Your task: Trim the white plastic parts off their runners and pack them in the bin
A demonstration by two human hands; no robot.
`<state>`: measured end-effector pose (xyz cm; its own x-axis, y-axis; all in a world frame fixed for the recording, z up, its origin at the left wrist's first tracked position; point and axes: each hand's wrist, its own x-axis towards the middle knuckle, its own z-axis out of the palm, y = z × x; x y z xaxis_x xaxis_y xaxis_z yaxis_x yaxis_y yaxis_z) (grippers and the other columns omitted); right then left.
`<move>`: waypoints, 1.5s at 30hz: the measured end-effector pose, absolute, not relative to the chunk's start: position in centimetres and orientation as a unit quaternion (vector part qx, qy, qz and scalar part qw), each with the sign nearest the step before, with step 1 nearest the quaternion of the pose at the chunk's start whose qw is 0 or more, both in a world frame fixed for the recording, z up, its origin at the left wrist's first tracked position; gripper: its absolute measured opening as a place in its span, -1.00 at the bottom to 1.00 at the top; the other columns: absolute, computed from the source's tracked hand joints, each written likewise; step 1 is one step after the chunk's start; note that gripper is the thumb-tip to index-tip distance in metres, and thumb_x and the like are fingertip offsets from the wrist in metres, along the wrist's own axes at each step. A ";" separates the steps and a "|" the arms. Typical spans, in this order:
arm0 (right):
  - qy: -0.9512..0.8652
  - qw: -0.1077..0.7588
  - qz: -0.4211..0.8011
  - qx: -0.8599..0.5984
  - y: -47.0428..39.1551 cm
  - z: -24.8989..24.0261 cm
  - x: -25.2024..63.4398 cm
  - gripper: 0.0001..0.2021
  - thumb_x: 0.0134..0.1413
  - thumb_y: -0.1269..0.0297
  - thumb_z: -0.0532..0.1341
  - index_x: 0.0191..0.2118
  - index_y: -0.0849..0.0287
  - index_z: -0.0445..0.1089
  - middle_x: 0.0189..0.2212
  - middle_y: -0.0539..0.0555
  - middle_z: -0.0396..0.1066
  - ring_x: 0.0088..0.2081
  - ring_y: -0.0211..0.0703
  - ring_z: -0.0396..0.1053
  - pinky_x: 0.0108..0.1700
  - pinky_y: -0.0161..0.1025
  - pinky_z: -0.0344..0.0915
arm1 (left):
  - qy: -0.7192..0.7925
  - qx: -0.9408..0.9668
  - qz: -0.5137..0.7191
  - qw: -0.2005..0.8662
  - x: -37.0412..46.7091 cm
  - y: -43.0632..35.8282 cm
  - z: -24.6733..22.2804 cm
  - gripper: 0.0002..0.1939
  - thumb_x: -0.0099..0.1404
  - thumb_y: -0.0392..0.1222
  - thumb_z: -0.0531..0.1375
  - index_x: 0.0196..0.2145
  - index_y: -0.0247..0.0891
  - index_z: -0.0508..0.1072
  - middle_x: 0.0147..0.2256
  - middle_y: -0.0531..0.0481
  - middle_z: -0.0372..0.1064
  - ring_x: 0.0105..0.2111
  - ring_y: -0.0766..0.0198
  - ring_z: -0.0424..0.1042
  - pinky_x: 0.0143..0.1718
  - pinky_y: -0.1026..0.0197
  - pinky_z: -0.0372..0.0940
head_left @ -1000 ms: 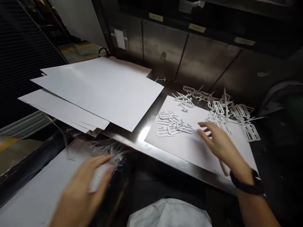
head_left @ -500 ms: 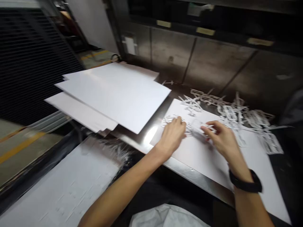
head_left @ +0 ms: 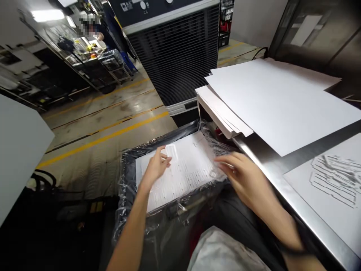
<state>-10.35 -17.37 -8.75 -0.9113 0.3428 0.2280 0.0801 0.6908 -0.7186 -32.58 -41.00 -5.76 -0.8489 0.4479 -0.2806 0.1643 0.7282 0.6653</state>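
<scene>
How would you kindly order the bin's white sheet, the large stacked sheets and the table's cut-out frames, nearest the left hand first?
1. White sheet: in the bin, beneath the left hand.
2. Large stacked sheets: on the table, to the right.
3. Cut-out frames: same table, farther right.
</scene>
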 end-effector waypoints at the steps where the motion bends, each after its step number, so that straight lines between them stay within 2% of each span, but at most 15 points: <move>1: -0.911 0.135 0.374 -0.106 -18.0 -9.3 -13.4 -0.75 0.53 0.17 0.33 0.17 0.16 0.53 0.14 0.18 0.54 0.07 0.03 0.57 0.12 0.07 0.57 | 0.917 0.147 0.298 0.219 -35.5 -42.6 -7.0 -0.62 0.58 -0.06 0.32 0.22 -0.27 0.50 0.07 -0.15 0.54 -0.09 0.12 0.61 -0.07 0.00 0.60; 3: -0.922 0.058 0.370 -0.095 -18.7 -10.8 -19.7 -0.77 0.52 0.19 0.35 0.12 0.20 0.54 0.08 0.16 0.57 0.05 0.02 0.58 0.11 0.07 0.58 | 0.937 0.119 0.243 0.220 -40.0 -45.0 -9.0 -0.61 0.57 -0.05 0.33 0.23 -0.27 0.50 0.12 -0.17 0.53 -0.02 0.07 0.61 -0.01 -0.06 0.59; 6: -0.929 -0.027 0.357 -0.095 -19.2 -13.8 -26.6 -0.72 0.51 0.17 0.36 0.18 0.19 0.52 0.11 0.17 0.55 0.00 -0.01 0.59 0.04 0.01 0.61 | 0.957 0.098 0.171 0.211 -43.9 -47.6 -11.4 -0.60 0.56 -0.06 0.33 0.24 -0.26 0.50 0.16 -0.18 0.51 0.03 0.03 0.60 0.05 -0.10 0.58; 11: -0.938 -0.083 0.310 -0.133 -20.5 -18.7 -28.3 -0.61 0.49 0.15 0.37 0.28 0.18 0.47 0.21 0.21 0.49 0.09 0.08 0.56 0.11 0.11 0.58 | 0.975 0.111 0.084 0.173 -46.3 -51.5 -14.8 -0.57 0.56 -0.05 0.34 0.28 -0.24 0.48 0.23 -0.21 0.47 0.12 -0.03 0.56 0.12 -0.17 0.54; 16: -0.944 -0.099 0.294 -0.114 -22.7 -21.2 -27.2 -0.61 0.49 0.15 0.37 0.29 0.17 0.46 0.24 0.22 0.47 0.12 0.10 0.55 0.13 0.12 0.57 | 0.975 0.148 0.032 0.163 -46.8 -54.6 -17.0 -0.57 0.57 -0.04 0.33 0.27 -0.24 0.49 0.24 -0.21 0.47 0.13 -0.03 0.56 0.13 -0.18 0.54; 23: -0.948 -0.088 0.295 -0.079 -24.9 -21.6 -26.9 -0.62 0.49 0.16 0.38 0.28 0.18 0.47 0.25 0.23 0.47 0.15 0.12 0.53 0.15 0.13 0.56 | 0.971 0.182 -0.029 0.153 -46.8 -56.9 -18.0 -0.59 0.56 -0.05 0.34 0.25 -0.25 0.50 0.21 -0.20 0.49 0.10 -0.01 0.57 0.11 -0.15 0.55; 31: -0.945 -0.068 0.307 -0.093 -25.0 -20.6 -25.1 -0.60 0.49 0.16 0.37 0.29 0.18 0.46 0.25 0.22 0.47 0.15 0.12 0.54 0.15 0.14 0.56 | 0.964 0.229 -0.057 0.119 -47.8 -57.1 -17.2 -0.57 0.56 -0.05 0.34 0.27 -0.24 0.49 0.25 -0.21 0.45 0.15 -0.05 0.54 0.15 -0.20 0.53; 45: -0.939 -0.095 0.308 -0.122 -26.0 -19.5 -25.4 -0.61 0.48 0.16 0.38 0.28 0.19 0.47 0.24 0.23 0.47 0.13 0.11 0.55 0.14 0.12 0.57 | 0.953 0.266 -0.057 0.136 -48.1 -56.3 -15.3 -0.60 0.56 -0.04 0.34 0.24 -0.25 0.51 0.21 -0.20 0.49 0.10 -0.01 0.57 0.12 -0.16 0.55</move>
